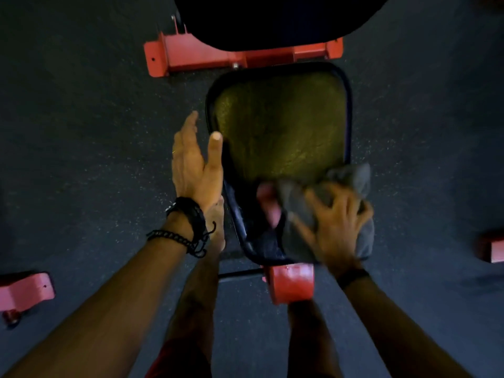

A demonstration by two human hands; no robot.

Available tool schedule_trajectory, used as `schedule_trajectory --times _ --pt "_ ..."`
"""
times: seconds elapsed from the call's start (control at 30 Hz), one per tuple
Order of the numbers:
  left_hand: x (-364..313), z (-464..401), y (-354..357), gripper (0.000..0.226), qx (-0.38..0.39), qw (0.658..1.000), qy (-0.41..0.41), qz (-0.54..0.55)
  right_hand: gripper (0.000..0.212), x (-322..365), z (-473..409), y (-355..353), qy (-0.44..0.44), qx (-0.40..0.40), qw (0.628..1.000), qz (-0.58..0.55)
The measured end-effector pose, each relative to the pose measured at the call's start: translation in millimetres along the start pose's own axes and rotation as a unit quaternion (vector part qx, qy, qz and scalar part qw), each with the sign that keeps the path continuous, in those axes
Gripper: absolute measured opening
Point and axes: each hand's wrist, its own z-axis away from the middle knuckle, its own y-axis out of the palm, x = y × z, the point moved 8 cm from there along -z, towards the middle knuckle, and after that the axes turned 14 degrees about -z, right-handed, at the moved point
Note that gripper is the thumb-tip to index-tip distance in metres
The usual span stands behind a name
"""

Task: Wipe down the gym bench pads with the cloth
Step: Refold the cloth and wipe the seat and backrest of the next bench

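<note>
- At the near right corner of the seat pad (278, 132), the right hand (336, 222) presses a grey cloth (351, 181), fingers spread and curled into the bunched fabric.
- Beside the pad's left edge, the left hand (191, 159) is flat with straight fingers, holding nothing.
- Beyond the far edge, a second black pad (272, 20) sits above the red frame (191, 58).
- Motion blur smears the cloth.

Dim light falls on a dark speckled rubber floor (81, 132), where red metal frame feet (21, 291) of neighbouring gym equipment sit at the left and right edges (493, 248).
</note>
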Motion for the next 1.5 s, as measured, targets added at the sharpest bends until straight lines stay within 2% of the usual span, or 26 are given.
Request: schedule_trajectory --times 0.07,0.13,0.27,0.33,0.43,0.5,0.57,0.6,0.7,0.77,0.8,0.83,0.9,1.0,1.03,1.07,1.13,1.2,1.23,1.27,1.3,1.33,1.4,1.43,1.47,1.5 --pt "-4.2 2.8 16.6 0.065 0.032 0.999 0.019 -0.022 0.055 -9.4 -55.1 -9.2 0.186 -0.094 0.977 -0.031" --pt "-2.2 7.6 31.0 0.065 0.052 0.998 0.024 -0.022 0.057 19.3 -92.1 2.6 0.235 -0.118 0.964 -0.049" --pt "15.4 15.4 35.8 0.076 0.112 0.994 0.017 0.004 0.062 83.8 -33.1 31.2 -0.044 -0.014 0.998 -0.039" --pt "19.5 19.7 31.8 0.080 0.146 0.989 0.018 -0.021 0.071 59.5 24.1 28.3 -0.063 0.018 0.998 -0.015" --pt "15.2 19.1 23.3 0.074 0.135 0.990 0.013 -0.040 0.060 -4.1 26.9 0.2 0.091 -0.031 0.995 -0.024" --pt "11.7 14.0 20.6 0.072 0.119 0.992 0.005 -0.031 0.055 -22.6 -16.5 -16.2 0.231 -0.112 0.964 -0.070" --pt "13.3 13.9 20.4 0.070 0.110 0.994 -0.002 -0.017 0.057 -8.4 -55.5 -10.9 0.308 -0.149 0.936 -0.088" --pt "14.6 15.3 19.6 0.068 0.102 0.995 -0.004 -0.015 0.058 9.6 -66.1 -1.4 0.290 -0.138 0.944 -0.079" --pt "20.3 19.5 9.0 0.054 0.067 0.998 -0.002 0.002 0.062 74.7 -27.0 30.1 0.052 -0.035 0.996 -0.056" --pt "24.5 16.9 -2.3 0.047 0.050 0.999 -0.003 0.009 0.070 79.3 41.4 38.3 -0.069 0.020 0.996 -0.047" --pt "25.1 14.0 -6.3 0.045 0.050 0.999 -0.001 0.011 0.073 67.0 70.8 36.8 -0.089 0.033 0.995 -0.036" --pt "23.9 10.4 -10.2 0.043 0.052 0.999 0.005 0.012 0.073 45.8 84.2 31.2 -0.072 0.028 0.997 -0.031" --pt "18.8 0.8 -16.7 0.041 0.051 0.998 0.025 0.011 0.063 -0.5 64.3 9.3 0.046 -0.047 0.996 -0.057" --pt "14.2 -10.8 -8.5 0.040 0.047 0.998 0.032 0.003 0.058 -22.3 2.6 -9.9 0.315 -0.168 0.928 -0.104" --pt "13.2 -11.2 -6.2 0.040 0.035 0.999 0.026 -0.004 0.061 -7.6 -6.2 -6.7 0.343 -0.175 0.919 -0.087" --pt "12.3 -9.1 -4.4 0.040 0.022 0.999 0.020 -0.013 0.065 15.0 -7.3 2.5 0.319 -0.156 0.931 -0.080" --pt "1.5 -0.5 -0.6 0.044 0.012 0.998 0.035 -0.042 0.074 69.2 25.6 32.3 0.162 -0.059 0.981 -0.091" --pt "-15.7 9.8 5.1 0.048 0.036 0.991 0.091 -0.097 0.086 88.8 85.7 45.9 0.024 0.010 0.997 -0.077" --pt "-23.7 14.3 8.6 0.049 0.053 0.983 0.122 -0.124 0.094 78.4 101.3 45.3 0.006 0.013 0.997 -0.072" --pt "-30.8 17.5 11.6 0.052 0.067 0.976 0.148 -0.147 0.096 54.5 100.7 41.1 0.038 -0.022 0.996 -0.072" --pt "-38.1 19.5 14.1 0.055 0.078 0.967 0.173 -0.171 0.089 20.7 90.4 32.9 0.129 -0.076 0.985 -0.090" --pt "-44.8 21.0 18.3 0.057 0.086 0.955 0.203 -0.200 0.076 -18.5 79.8 19.9 0.255 -0.169 0.944 -0.125" --pt "-54.2 22.7 30.7 0.058 0.088 0.926 0.267 -0.252 0.063 -69.0 79.2 6.7 0.480 -0.360 0.771 -0.215" --pt "-57.3 23.7 36.8 0.057 0.082 0.913 0.296 -0.269 0.063 -62.0 84.9 11.9 0.541 -0.379 0.717 -0.226" --pt "-59.7 26.2 43.1 0.056 0.082 0.902 0.319 -0.280 0.061 -40.8 93.9 21.8 0.561 -0.364 0.709 -0.225" --pt "-63.0 27.7 49.0 0.055 0.084 0.893 0.337 -0.286 0.059 -9.3 106.4 31.2 0.542 -0.352 0.727 -0.233"
